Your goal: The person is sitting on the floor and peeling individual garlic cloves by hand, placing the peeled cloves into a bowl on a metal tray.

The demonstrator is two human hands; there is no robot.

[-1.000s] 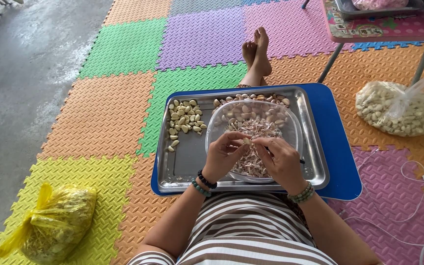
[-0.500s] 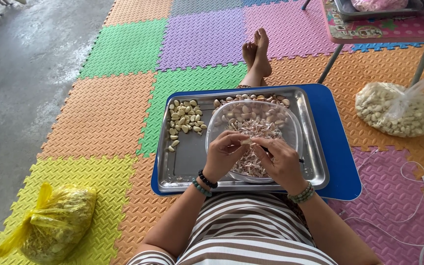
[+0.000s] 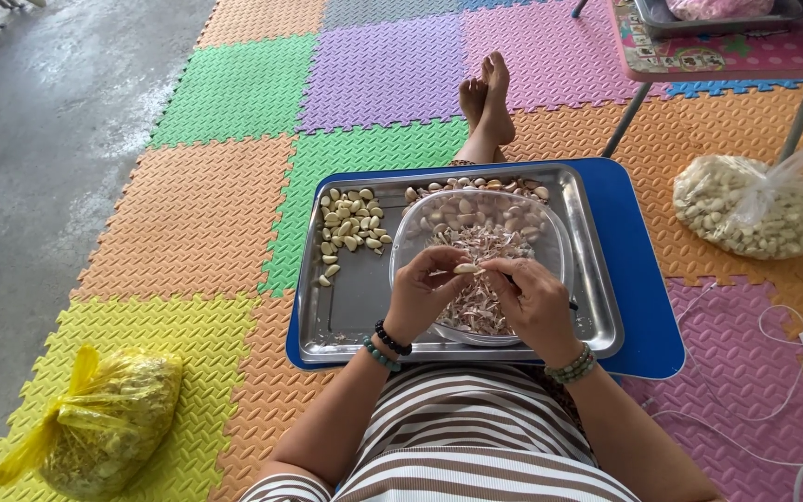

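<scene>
My left hand (image 3: 423, 293) and my right hand (image 3: 529, 299) meet over a clear plastic bowl (image 3: 411, 232) and pinch one pale garlic clove (image 3: 465, 269) between their fingertips. A thin dark tool handle pokes out beside my right hand. The bowl holds papery garlic skins (image 3: 479, 244) and sits inside a steel tray (image 3: 355, 307). A heap of peeled cloves (image 3: 350, 226) lies at the tray's far left. More cloves (image 3: 485, 184) line the tray's far edge behind the bowl. The tray rests on a blue board (image 3: 638, 279) across my lap.
A yellow bag of skins (image 3: 95, 423) lies on the foam mats at my left. A clear bag of garlic (image 3: 755, 209) sits at the right, near a small table's legs (image 3: 626, 116). White cables (image 3: 755, 372) trail at lower right. My bare feet (image 3: 485, 98) stretch ahead.
My hands have barely shifted; the fingers keep working the clove in the same spot over the bowl.
</scene>
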